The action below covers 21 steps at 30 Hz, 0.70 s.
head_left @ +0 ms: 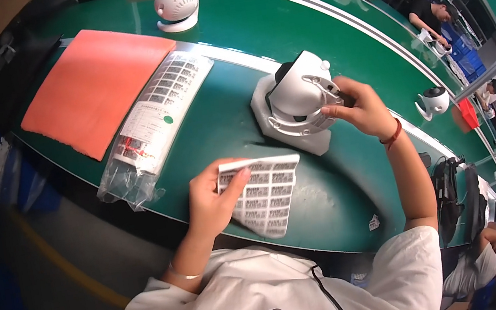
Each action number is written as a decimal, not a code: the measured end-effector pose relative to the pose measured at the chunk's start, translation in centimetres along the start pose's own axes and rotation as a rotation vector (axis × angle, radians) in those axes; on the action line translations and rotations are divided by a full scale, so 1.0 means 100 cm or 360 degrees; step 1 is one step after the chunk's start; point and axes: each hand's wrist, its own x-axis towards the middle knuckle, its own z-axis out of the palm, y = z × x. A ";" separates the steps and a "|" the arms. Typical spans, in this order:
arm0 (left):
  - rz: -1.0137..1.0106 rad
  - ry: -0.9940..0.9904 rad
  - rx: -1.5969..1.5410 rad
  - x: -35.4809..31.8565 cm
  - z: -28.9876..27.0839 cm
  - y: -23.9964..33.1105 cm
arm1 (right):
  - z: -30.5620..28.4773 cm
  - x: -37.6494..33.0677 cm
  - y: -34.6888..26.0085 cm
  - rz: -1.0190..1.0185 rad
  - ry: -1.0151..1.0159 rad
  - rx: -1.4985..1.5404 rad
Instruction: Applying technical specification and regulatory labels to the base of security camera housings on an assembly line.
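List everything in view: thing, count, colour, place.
Bench: one, green, front.
Belt: one, green, beyond bench.
Rounded device: one, white, bench centre right.
Support: one, white, beneath it.
Similar devices: at least two, white, belt.
Label sheet: one, black and white, lower centre.
Foam mat: one, orange, left bench.
Wrapped labels: one pack, white, beside mat.
Crates: several, blue, far right.
Co-workers: several, dark or white tops, right.
Shirt: one, white, bottom.
Left hand: one, bare, holding label sheet.
Right hand: one, bare, touching rounded device.

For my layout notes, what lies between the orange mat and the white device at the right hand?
In the head view, a plastic-wrapped label pack lies there, then bare green tabletop.
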 end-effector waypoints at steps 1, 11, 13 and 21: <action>0.0008 0.0034 -0.0014 0.004 0.003 0.000 | 0.000 -0.005 -0.004 -0.0010 0.0112 -0.0210; 0.0078 -0.0001 -0.0253 0.010 0.036 -0.005 | 0.054 -0.062 -0.044 -0.1030 0.0211 -0.0544; 0.0120 -0.0010 -0.0240 0.009 0.036 -0.003 | 0.056 -0.061 -0.042 -0.1010 0.0148 -0.0399; -0.0011 -0.0136 -0.0348 0.011 0.035 0.002 | 0.048 -0.066 -0.030 -0.0695 0.0036 -0.0129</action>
